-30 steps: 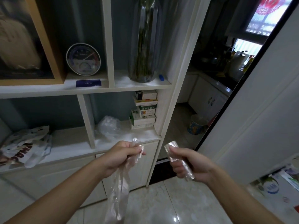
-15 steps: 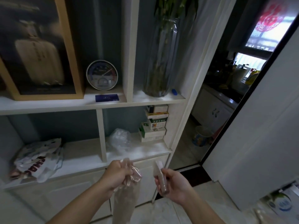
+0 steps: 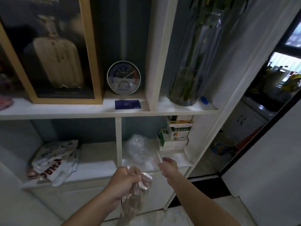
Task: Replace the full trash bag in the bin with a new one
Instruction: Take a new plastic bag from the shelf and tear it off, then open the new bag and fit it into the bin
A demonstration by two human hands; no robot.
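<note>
My left hand (image 3: 124, 181) is closed around the bunched top of a clear new trash bag (image 3: 133, 203), which hangs down from my fist toward the floor. My right hand (image 3: 167, 166) reaches to the front edge of the lower shelf (image 3: 97, 162) and pinches a small folded roll of clear bags (image 3: 158, 158) between its fingers. A crumpled heap of clear plastic (image 3: 138, 147) lies on that shelf just behind the right hand. No trash bin is in view.
A white shelf unit fills the view: a round gauge (image 3: 123, 78), a blue card (image 3: 127, 104), a framed bottle box (image 3: 53, 51) and a tall glass vase (image 3: 190, 62) above; stacked boxes (image 3: 176, 133) and printed bags (image 3: 55, 162) below. A kitchen doorway (image 3: 244, 128) opens at right.
My view has tilted up and closer to the shelves. My right hand has moved forward with the folded roll to the lower shelf's edge. The left hand keeps its grip on the hanging bag.
</note>
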